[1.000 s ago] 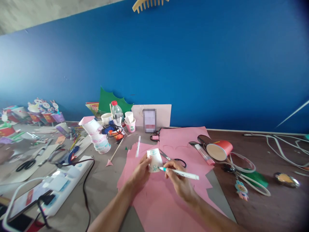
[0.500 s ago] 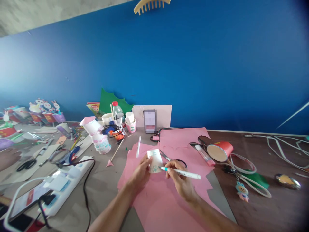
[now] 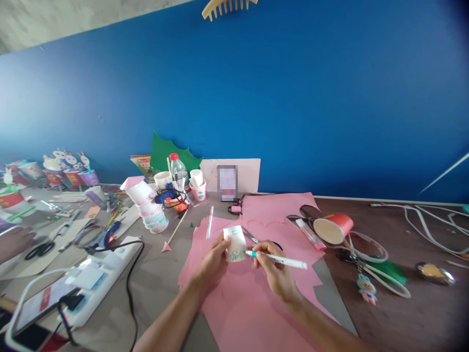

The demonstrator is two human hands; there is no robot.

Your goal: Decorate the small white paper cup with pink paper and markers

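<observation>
My left hand [image 3: 214,259] is closed around the side of a small white paper cup [image 3: 235,240], which has teal line drawings at its top and near its lower edge. Between the fingers of my right hand [image 3: 273,269] is a white marker [image 3: 287,262] with a teal tip. That tip is at the cup's lower right; whether it touches cannot be made out. Beneath both hands lie large pink paper sheets [image 3: 242,313]. Scissors [image 3: 250,235] rest on the paper just behind the cup, partly hidden by my right hand.
Stacked decorated cups [image 3: 152,215] stand to the left, near a plastic bottle [image 3: 178,168]. A power strip [image 3: 106,278] with cables lies front left. Another person's hand [image 3: 14,243] is at the far left. On the right, a red paper cup [image 3: 339,227] lies sideways.
The marker tip has shifted slightly right along the cup's lower part, and more teal lines show there. At the far left, the other person's hand has moved slightly.
</observation>
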